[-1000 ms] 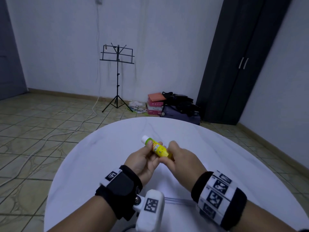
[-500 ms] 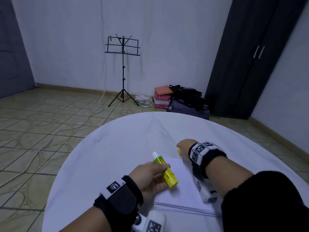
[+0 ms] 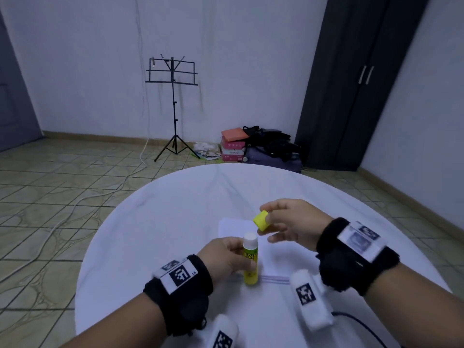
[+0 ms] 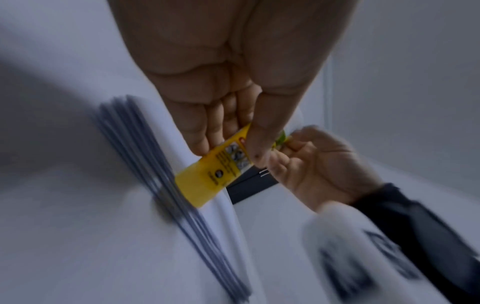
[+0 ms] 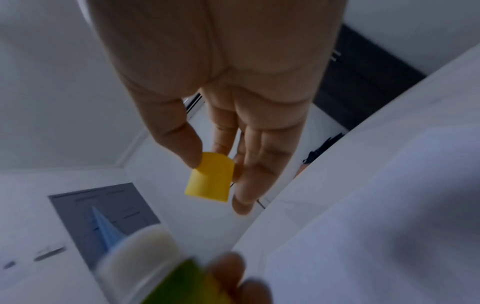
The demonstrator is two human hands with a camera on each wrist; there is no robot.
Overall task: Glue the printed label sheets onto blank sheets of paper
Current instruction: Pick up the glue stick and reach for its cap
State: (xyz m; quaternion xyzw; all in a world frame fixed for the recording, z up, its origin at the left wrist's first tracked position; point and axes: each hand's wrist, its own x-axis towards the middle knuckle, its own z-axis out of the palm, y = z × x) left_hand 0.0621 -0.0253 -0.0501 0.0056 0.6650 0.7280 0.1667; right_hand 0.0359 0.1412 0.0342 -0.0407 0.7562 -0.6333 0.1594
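Note:
My left hand (image 3: 236, 257) grips a yellow glue stick (image 3: 249, 266) upright, its white uncapped tip (image 3: 250, 238) pointing up. In the left wrist view the thumb and fingers wrap the stick's printed body (image 4: 215, 174). My right hand (image 3: 271, 222) pinches the yellow cap (image 3: 262, 220) between thumb and fingers, just above and right of the tip; the cap (image 5: 210, 178) is off the stick. A stack of white paper sheets (image 3: 231, 226) lies on the table under both hands, its edges (image 4: 155, 174) fanned. I see no printed label sheet.
A round white table (image 3: 150, 222) carries the paper. Beyond it lies a tiled floor with a black music stand (image 3: 173, 101), boxes and bags (image 3: 251, 144) by the wall, and a dark wardrobe (image 3: 351, 84) at the right. A cable (image 3: 361, 325) trails from my right wrist.
My right hand left the stick, reached to the far side of the paper, and has come back up pinching the yellow cap. My left hand turned the stick upright.

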